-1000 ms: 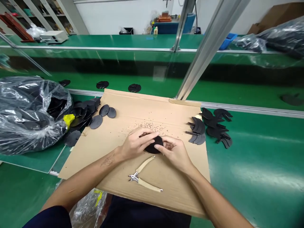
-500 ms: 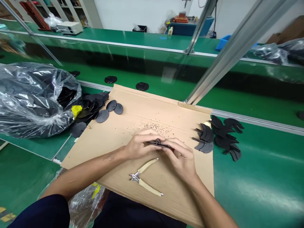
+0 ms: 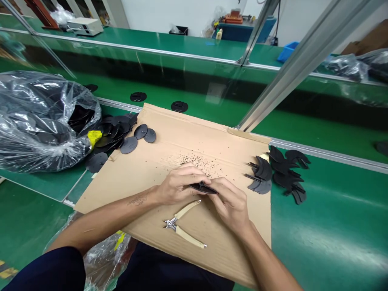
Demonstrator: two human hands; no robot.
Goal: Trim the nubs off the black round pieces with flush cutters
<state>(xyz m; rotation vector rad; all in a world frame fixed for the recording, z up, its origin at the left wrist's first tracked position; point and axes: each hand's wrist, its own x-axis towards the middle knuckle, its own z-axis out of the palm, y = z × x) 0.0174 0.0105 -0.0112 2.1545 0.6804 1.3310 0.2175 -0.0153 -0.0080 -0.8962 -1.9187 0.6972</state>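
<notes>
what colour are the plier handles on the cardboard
Cream-beige; the pliers show best in the head view.

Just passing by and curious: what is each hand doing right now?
Left hand: closed on the black plastic disc.
Right hand: closed on the same disc.

One cardboard sheet (image 3: pixel 169 145), one pair of cutters (image 3: pixel 174 225), one black disc (image 3: pixel 202 188), one left hand (image 3: pixel 176 186), one right hand (image 3: pixel 232 202).

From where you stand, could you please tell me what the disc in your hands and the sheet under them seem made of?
The black disc looks like thin, rigid plastic, matte and uniformly dark. The sheet looks like brown corrugated cardboard, dull, with a fold line.
</notes>
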